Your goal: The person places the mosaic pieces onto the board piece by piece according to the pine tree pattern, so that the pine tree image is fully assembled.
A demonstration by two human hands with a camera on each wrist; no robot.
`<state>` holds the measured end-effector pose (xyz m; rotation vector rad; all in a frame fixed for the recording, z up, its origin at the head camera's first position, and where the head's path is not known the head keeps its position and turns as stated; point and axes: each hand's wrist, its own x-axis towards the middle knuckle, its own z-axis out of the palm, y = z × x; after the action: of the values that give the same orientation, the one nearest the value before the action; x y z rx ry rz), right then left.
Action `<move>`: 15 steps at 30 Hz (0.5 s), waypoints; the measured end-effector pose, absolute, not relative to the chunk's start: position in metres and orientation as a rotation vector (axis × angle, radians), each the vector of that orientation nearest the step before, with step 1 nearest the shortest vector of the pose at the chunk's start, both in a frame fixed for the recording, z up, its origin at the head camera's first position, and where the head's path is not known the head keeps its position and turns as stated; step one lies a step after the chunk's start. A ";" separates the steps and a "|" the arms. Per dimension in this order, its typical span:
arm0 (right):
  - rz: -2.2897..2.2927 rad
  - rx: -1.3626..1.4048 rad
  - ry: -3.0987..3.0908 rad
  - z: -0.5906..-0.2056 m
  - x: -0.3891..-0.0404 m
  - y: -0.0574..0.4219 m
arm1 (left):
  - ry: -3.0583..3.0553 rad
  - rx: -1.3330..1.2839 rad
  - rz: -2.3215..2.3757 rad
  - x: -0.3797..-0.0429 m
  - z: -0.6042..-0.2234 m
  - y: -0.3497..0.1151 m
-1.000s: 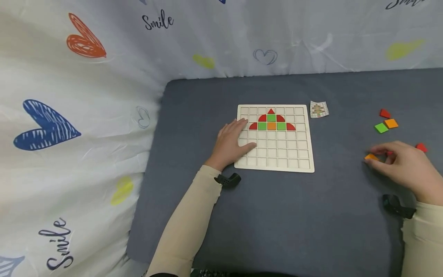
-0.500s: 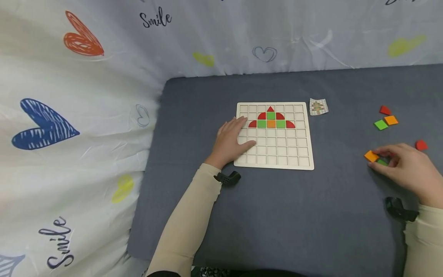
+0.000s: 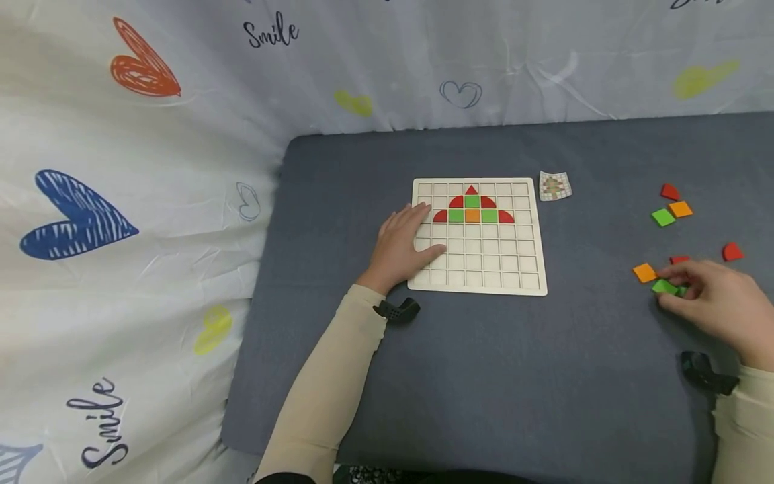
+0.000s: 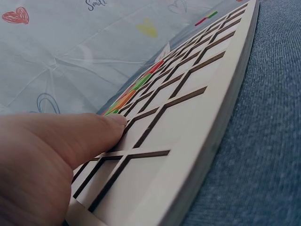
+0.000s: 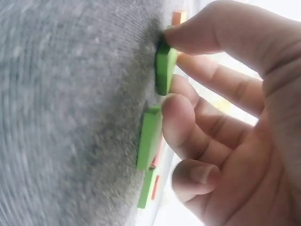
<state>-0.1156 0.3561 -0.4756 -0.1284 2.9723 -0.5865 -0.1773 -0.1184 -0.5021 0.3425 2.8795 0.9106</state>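
A pale wooden grid board point(image 3: 484, 265) lies on the table with red, green and orange tiles set into its upper rows, a red triangle point(image 3: 471, 190) at the top. My left hand point(image 3: 399, 249) rests over the board's left edge, fingers spread; the left wrist view shows its thumb point(image 4: 101, 134) lying across the grid. Off to the right, my right hand point(image 3: 713, 299) pinches a green tile point(image 5: 164, 66) between thumb and index finger. Just beyond those fingertips lies an orange tile point(image 3: 644, 272). More green tiles point(image 5: 149, 136) sit under the curled fingers, partly hidden.
A small card point(image 3: 555, 186) printed with a grid pattern lies beside the board's upper right corner. Farther right are a red tile point(image 3: 670, 191), an orange tile point(image 3: 680, 209) and a green tile point(image 3: 663, 217). Another red tile point(image 3: 732, 252) lies behind the right hand.
My right hand has moved slightly right and toward me, off the orange tile and onto a green one, uncovering a red tile behind. The left hand stays on the board.
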 end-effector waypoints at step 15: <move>-0.555 -0.160 2.895 -0.468 -0.135 0.326 | 2.891 0.345 0.897 -0.177 -0.501 -0.118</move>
<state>-0.1346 0.3263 -0.4680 -0.1597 2.8955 -0.5547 -0.1771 -0.1182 -0.5014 0.3449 2.8914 0.8968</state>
